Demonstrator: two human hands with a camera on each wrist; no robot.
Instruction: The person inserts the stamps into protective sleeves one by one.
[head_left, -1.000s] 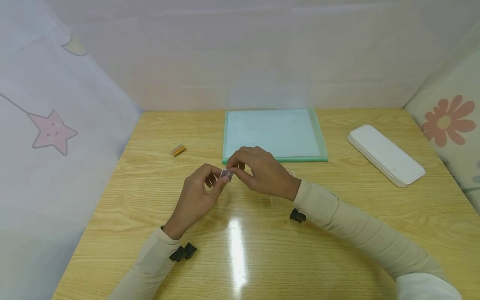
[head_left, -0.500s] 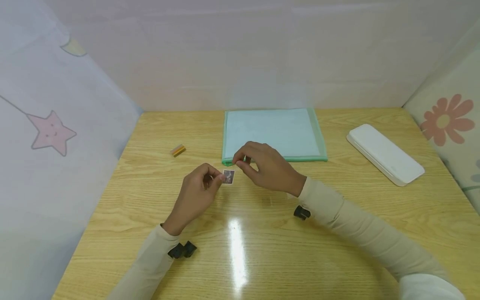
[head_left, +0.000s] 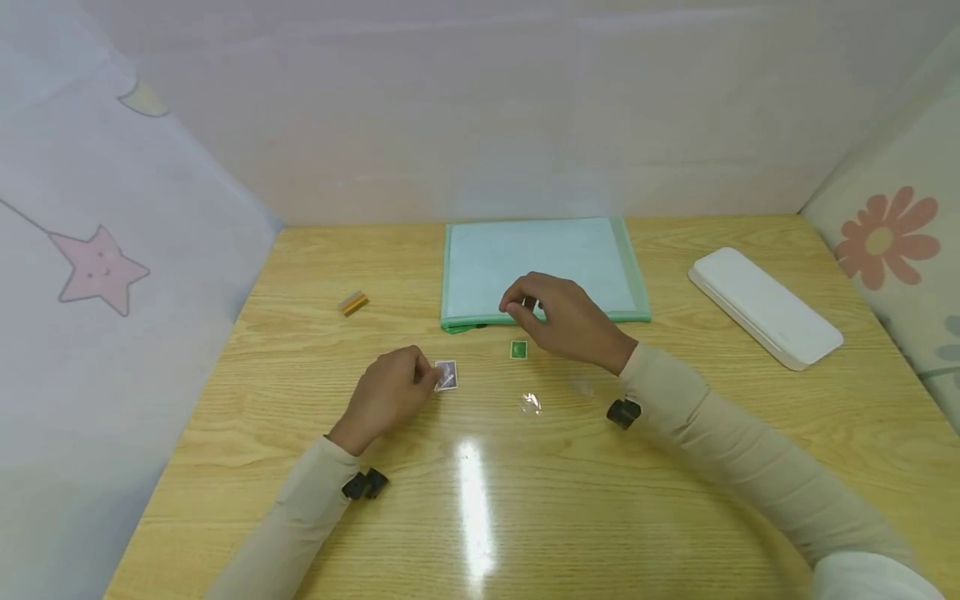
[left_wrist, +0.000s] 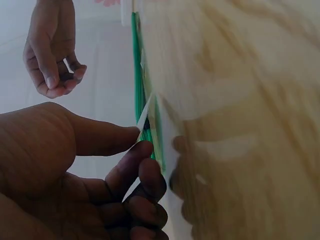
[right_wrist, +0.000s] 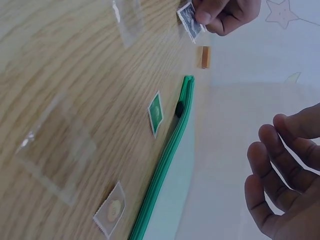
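Observation:
My left hand pinches a dark postage stamp with a white border between thumb and fingers, low over the table. Seen edge-on, the stamp sticks out past the thumb tip in the left wrist view. My right hand hovers over the front edge of the zip folder, fingers loosely bent, and nothing shows between them in the right wrist view. A green stamp lies on the table in front of the folder. Another, pale stamp lies nearby, hidden under the right hand in the head view.
Clear plastic sleeves lie on the wooden table. At the back is a mint-green zip folder. A white case is at the right, and a small brown-orange striped piece at the left.
My right hand has left the stamp and moved right and back. The left hand has lowered the dark stamp toward me and the table. The green stamp has come into view.

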